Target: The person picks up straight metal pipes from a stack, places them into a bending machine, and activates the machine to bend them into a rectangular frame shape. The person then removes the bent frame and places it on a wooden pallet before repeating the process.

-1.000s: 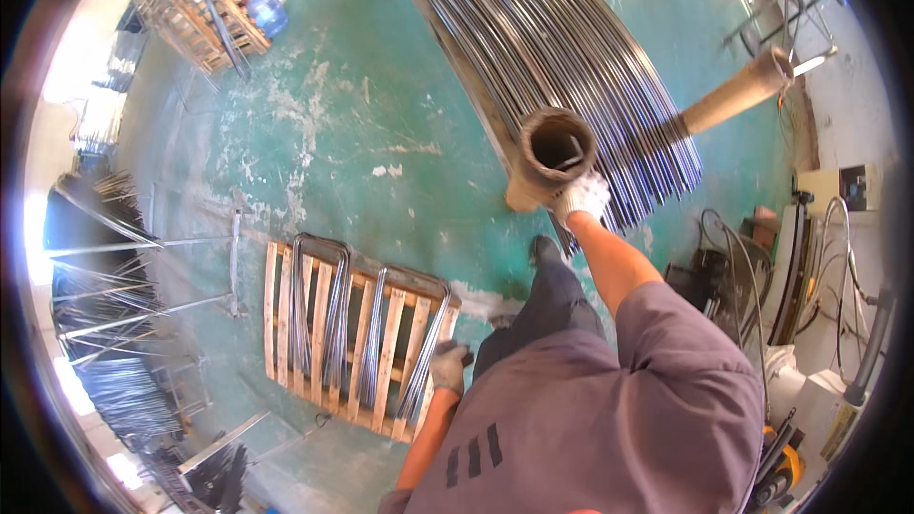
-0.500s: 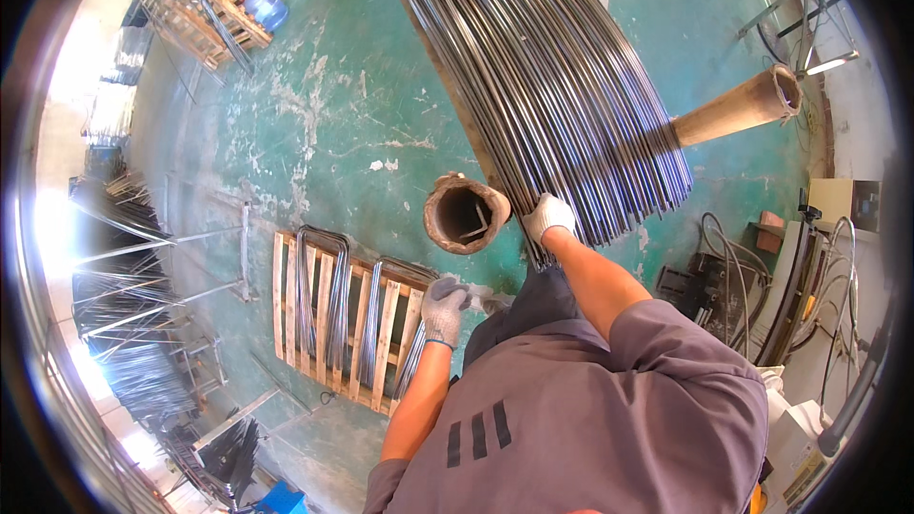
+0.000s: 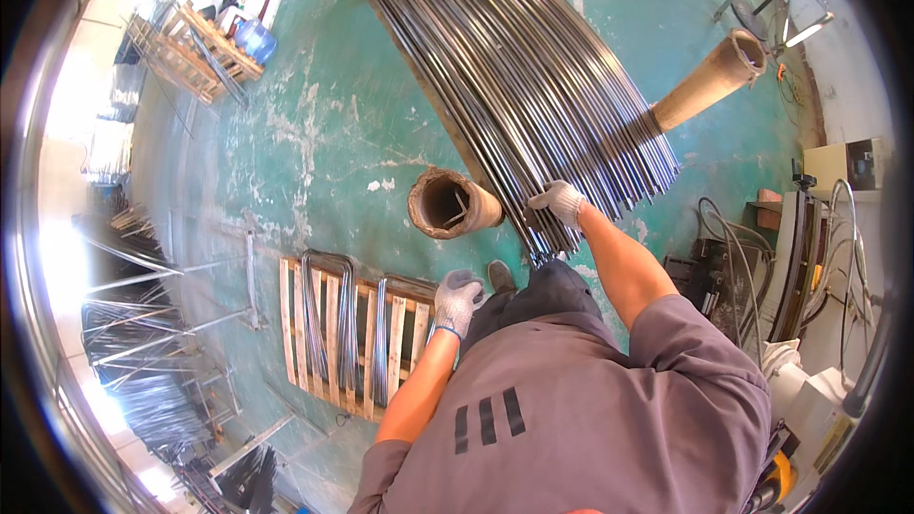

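A wide row of long, shiny metal rods [image 3: 514, 67] slopes away from me, their near ends close to my legs. My right hand [image 3: 560, 202], in a pale knit glove with greyish fingers, is closed on rods near these ends; how many it grips is hidden. My left hand [image 3: 459, 300], gloved alike, hangs beside my left thigh with its fingers curled and nothing visible in them. Left of the rod ends is a brown cardboard tube [image 3: 452, 207], its open end facing up. A second brown tube [image 3: 709, 81] sticks out from under the rods on the right.
A wooden pallet [image 3: 357, 333] with bent metal rods lies on the green floor [image 3: 352, 143] at my left. Racks of thin rods [image 3: 143, 324] stand at far left. Machinery with looping cables [image 3: 733, 276] is at right. Another pallet stack [image 3: 195, 52] and a blue water bottle [image 3: 255, 41] are far left.
My right hand has moved slightly up and right along the rod ends. My left hand has shifted a little right, closer to my leg. The view has turned slightly, and a shoe now shows.
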